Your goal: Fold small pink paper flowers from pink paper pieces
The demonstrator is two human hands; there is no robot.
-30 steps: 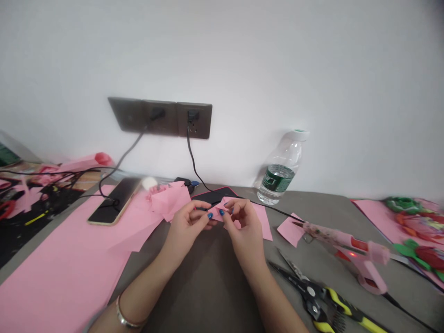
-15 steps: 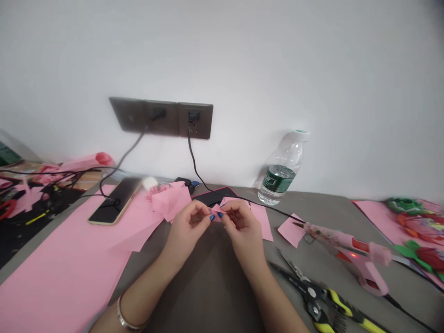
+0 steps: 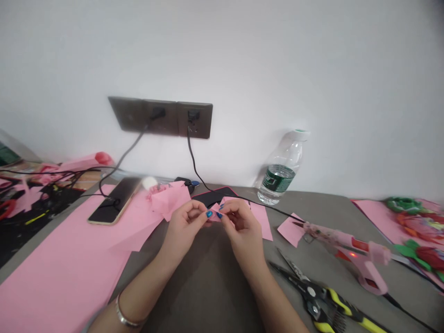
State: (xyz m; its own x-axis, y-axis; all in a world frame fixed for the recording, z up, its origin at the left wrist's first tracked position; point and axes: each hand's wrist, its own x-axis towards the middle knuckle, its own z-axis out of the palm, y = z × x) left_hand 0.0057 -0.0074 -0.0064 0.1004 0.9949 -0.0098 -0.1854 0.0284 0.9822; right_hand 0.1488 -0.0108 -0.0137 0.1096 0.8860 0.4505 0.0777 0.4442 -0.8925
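Note:
A small folded piece of pink paper (image 3: 214,213) is pinched between both hands above the middle of the grey table. My left hand (image 3: 186,224) grips its left edge between thumb and fingers. On its other side my right hand (image 3: 243,226) has thumb and fingers closed on the paper; the fingers partly hide it. Just behind the hands lie a larger pink sheet (image 3: 262,218) and a dark flat object with a red edge (image 3: 222,193). Crumpled pink paper (image 3: 171,200) rests to the left of my left hand.
Pink sheets (image 3: 65,263) and a phone (image 3: 115,201) lie at left. A water bottle (image 3: 280,173) leans near the wall. To the right are a pink glue gun (image 3: 350,249) with a lit red light, shears (image 3: 312,293), a pink paper square (image 3: 291,230) and paper flowers (image 3: 421,222). Cords cross the back.
My left thumb has shifted slightly left and up along the folded paper. My right hand stays nearly in place, and the things on the table have not moved.

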